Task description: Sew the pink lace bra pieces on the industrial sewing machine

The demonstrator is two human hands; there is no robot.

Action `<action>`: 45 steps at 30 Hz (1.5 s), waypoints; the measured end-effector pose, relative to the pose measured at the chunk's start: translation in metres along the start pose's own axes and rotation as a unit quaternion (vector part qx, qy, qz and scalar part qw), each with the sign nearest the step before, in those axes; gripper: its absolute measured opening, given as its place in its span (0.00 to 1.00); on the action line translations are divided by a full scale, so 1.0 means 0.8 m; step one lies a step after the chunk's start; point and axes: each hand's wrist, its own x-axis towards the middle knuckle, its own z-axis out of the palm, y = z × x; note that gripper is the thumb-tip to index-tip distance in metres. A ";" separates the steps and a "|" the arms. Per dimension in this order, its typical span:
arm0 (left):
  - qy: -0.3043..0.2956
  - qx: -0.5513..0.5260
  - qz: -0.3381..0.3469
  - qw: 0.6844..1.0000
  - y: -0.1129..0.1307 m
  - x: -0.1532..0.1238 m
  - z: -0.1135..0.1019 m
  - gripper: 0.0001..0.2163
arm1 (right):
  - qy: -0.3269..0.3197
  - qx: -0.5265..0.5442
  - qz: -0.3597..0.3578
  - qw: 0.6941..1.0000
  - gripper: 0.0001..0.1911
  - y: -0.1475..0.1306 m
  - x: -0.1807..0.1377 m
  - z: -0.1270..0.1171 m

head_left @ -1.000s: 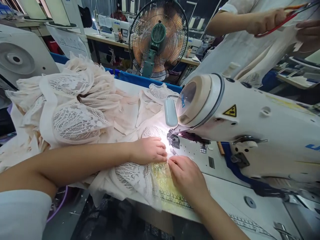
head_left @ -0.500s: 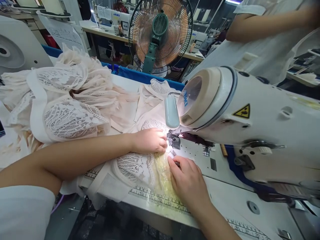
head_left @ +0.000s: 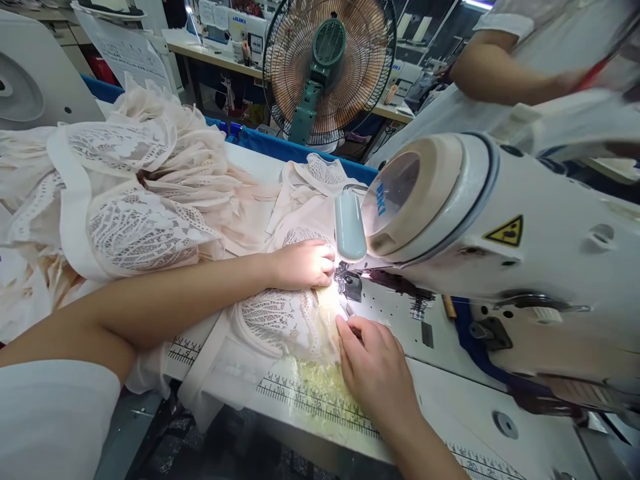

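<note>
1. My left grip [head_left: 300,265] presses, fingers loosely bent, on the cream lace fabric [head_left: 275,320] beneath it, clasping nothing.
2. My right grip [head_left: 377,370] lies flat and spread, fingertips on the fabric's edge, the white sewing machine [head_left: 500,227] just beyond.

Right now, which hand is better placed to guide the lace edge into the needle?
Probably the right hand: its fingertips press the lace edge just before the needle; the left hand lies flat farther back.

far sewing machine [head_left: 240,27] reads juki; ruler [head_left: 300,395] shows 10.
</note>
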 end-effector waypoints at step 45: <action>-0.267 -0.046 -0.273 0.923 0.097 0.004 -0.064 0.14 | -0.205 0.246 0.279 0.905 0.25 -0.037 0.018 -0.018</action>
